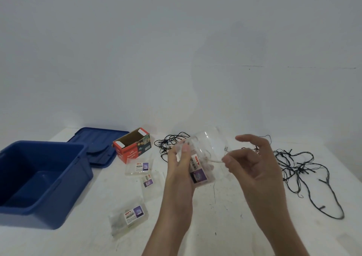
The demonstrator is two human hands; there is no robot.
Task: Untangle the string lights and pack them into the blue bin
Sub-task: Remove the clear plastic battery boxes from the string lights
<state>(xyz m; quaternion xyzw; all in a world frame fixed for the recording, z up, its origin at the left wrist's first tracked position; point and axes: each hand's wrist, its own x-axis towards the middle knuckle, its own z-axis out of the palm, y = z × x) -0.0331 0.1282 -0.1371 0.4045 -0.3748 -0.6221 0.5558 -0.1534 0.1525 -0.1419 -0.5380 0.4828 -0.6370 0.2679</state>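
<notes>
My left hand [179,174] grips a clear plastic packet [197,169] with a printed label, held upright above the table. My right hand [252,163] pinches a thin pale wire [215,160] that comes out of the packet's open top. A tangle of black string lights [297,165] lies on the table to the right, and more of it [169,142] lies behind the packet. The blue bin [45,179] stands open at the left with nothing visible inside.
The bin's blue lid [98,144] lies behind it. An open red LED lights box [133,145] stands by the lid. Three more clear labelled packets [139,166] [151,180] [128,215] lie on the white table [225,216]. A plain wall rises behind.
</notes>
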